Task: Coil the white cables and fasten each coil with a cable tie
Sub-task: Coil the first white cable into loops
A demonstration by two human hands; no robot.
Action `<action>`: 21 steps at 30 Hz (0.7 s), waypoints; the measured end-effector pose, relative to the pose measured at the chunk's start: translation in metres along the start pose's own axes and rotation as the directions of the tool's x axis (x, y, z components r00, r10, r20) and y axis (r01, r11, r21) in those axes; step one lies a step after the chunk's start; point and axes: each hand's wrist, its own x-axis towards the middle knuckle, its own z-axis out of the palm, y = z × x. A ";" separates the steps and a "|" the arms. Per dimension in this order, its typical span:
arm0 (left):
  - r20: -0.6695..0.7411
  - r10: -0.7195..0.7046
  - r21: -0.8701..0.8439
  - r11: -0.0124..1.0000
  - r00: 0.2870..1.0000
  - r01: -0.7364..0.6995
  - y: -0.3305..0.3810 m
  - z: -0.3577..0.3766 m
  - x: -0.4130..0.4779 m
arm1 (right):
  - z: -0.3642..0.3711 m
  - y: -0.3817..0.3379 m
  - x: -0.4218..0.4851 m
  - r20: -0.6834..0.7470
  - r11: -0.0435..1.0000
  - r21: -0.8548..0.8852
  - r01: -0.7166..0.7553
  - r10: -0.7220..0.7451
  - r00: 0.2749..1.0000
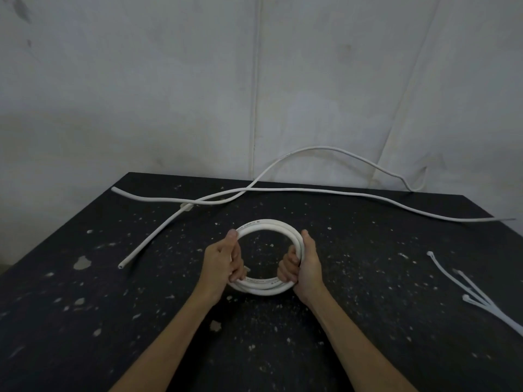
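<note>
White cable coil is wound into a round ring of several turns, held over the middle of the black speckled table. Left hand grips the ring's left side, fingers curled round the turns, thumb up along the outside. Right hand grips the right side the same way. Two loose white cables cross near the far edge. Cable ties lie at the right edge, well apart from the coil.

Dim, flat, soft-shadowed light, a slightly soft picture throughout, and wide-angle bending that worsens toward the edges
</note>
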 end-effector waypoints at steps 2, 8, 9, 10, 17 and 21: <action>0.075 -0.033 -0.038 0.999 0.997 0.036 -0.001 -0.006 0.002 | 0.000 0.001 -0.001 -0.013 0.999 -0.018 0.032 -0.032 0.999; 0.135 -0.031 -0.180 0.982 0.990 0.055 -0.002 -0.006 -0.003 | 0.003 -0.006 -0.004 -0.025 0.979 -0.118 0.164 -0.168 0.986; 0.080 -0.025 -0.188 0.981 0.996 0.040 -0.004 -0.003 -0.004 | 0.003 -0.005 -0.004 -0.032 0.978 -0.125 0.170 -0.175 0.984; 0.027 -0.021 -0.190 0.981 0.999 0.025 -0.005 0.000 -0.004 | 0.004 -0.005 -0.004 -0.037 0.976 -0.131 0.173 -0.180 0.983; -0.014 -0.010 -0.135 0.991 1.000 0.008 -0.011 -0.001 0.004 | 0.003 0.001 -0.003 -0.043 0.945 -0.201 0.257 -0.270 0.962; 0.036 -0.008 -0.094 0.996 0.999 0.011 -0.010 -0.003 0.011 | 0.003 0.004 -0.006 -0.072 0.940 -0.191 0.283 -0.301 0.951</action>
